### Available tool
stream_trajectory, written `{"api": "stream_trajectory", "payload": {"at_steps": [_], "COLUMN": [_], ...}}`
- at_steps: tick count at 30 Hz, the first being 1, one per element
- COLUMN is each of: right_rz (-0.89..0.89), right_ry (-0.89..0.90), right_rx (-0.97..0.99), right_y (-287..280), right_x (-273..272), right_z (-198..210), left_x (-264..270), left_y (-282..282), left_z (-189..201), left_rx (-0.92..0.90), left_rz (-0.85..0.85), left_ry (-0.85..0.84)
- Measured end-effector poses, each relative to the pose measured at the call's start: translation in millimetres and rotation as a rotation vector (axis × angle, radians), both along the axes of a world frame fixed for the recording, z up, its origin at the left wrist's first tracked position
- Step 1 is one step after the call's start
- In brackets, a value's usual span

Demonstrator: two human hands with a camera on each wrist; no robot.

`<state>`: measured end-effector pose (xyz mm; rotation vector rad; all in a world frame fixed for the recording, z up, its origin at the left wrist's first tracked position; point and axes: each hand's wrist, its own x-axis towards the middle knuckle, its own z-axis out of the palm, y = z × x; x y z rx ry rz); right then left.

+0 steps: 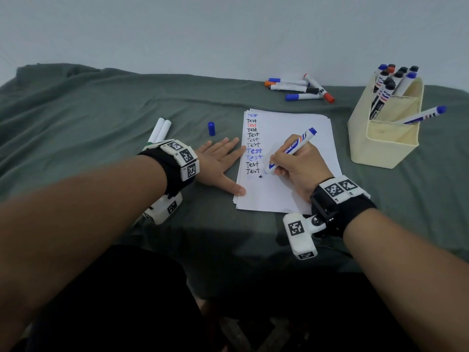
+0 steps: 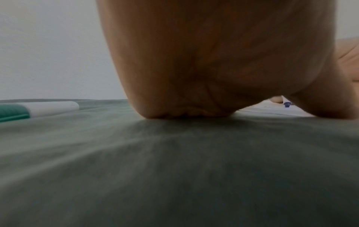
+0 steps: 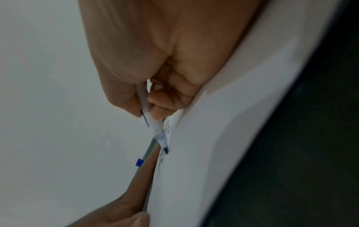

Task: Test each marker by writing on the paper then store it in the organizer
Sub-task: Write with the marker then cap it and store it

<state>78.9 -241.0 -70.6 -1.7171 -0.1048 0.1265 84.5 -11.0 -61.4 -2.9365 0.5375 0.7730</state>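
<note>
My right hand (image 1: 291, 161) grips an uncapped blue marker (image 1: 294, 147) in a writing hold, its tip (image 3: 165, 149) touching the white paper (image 1: 304, 128) below a column of "Test" words. My left hand (image 1: 218, 163) lies flat with fingers spread, fingertips and thumb pressing the paper's left edge. The marker's blue cap (image 1: 211, 128) stands on the cloth beyond the left hand. A cream organizer (image 1: 385, 138) at the right holds several capped markers. Several more markers (image 1: 302, 88) lie in a loose pile behind the paper.
Two white markers (image 1: 160, 132) lie side by side left of my left wrist; one with a green cap (image 2: 13, 111) shows in the left wrist view. A grey-green cloth (image 1: 101, 123) covers the surface. A pale wall rises behind.
</note>
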Motion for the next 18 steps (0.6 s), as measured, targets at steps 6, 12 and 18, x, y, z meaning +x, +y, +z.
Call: {"api": "stream_trajectory", "payload": {"at_steps": [6,12,18], "right_rz": [0.058,0.087,0.118], "right_ry": [0.096,0.006,0.002], "right_rx": [0.256,0.035,-0.002], "right_y": [-0.3,4.8,6.2], "right_x": [-0.3,-1.8,-4.0], "right_z": [-1.9,-1.9,2.0], "left_x": [-0.4,0.7,0.0], "left_y": [-0.6,-0.8,-1.6], "left_z": [0.3,0.1,1.6], "left_rx": [0.001,0.015,0.019], "left_rz": [-0.003,-0.002,-0.001], "left_ry": [-0.006,-0.001,0.003]}}
